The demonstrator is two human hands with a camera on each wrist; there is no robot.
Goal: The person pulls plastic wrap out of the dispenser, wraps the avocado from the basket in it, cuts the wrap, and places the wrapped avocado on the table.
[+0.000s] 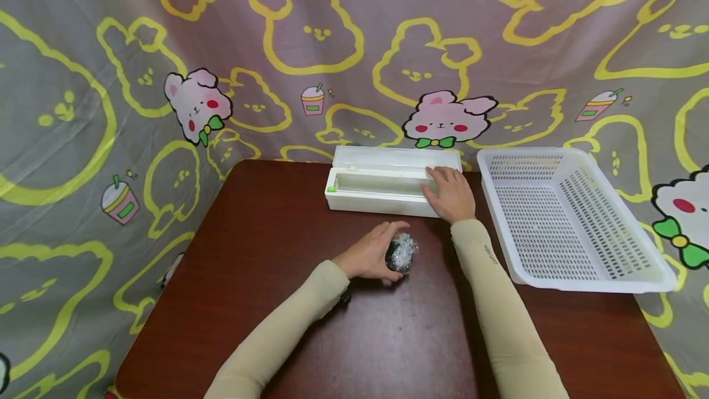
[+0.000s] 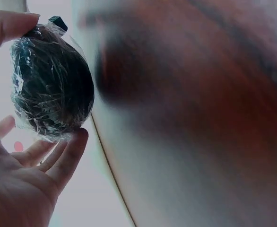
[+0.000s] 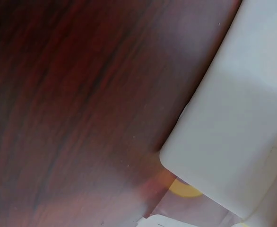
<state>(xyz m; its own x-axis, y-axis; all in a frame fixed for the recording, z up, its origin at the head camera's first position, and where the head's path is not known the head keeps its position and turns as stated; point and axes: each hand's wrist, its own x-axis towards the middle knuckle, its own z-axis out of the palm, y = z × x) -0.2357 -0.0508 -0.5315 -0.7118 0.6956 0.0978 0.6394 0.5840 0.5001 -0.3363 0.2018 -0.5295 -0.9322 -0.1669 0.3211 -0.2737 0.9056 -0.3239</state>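
Note:
My left hand [image 1: 370, 253] grips a dark, egg-shaped item [image 2: 53, 82] covered in crinkled clear plastic wrap, low over the table. In the left wrist view, the thumb [image 2: 15, 24] presses its top and the fingers [image 2: 70, 158] bear against its underside. Farther forward lies a long white plastic wrap dispenser box [image 1: 382, 203] with its lid [image 1: 388, 156] raised and a green piece at the left end. My right hand [image 1: 453, 196] rests over the dispenser's right end, fingers reaching across it. Only the dispenser's white side [image 3: 233, 104] shows in the right wrist view, not the hand.
A white perforated plastic basket [image 1: 517, 263] stands at the right, close to the right forearm. The dark red-brown table [image 1: 266, 220] meets a curtain [image 1: 332, 79] with yellow cartoon outlines at its back and sides.

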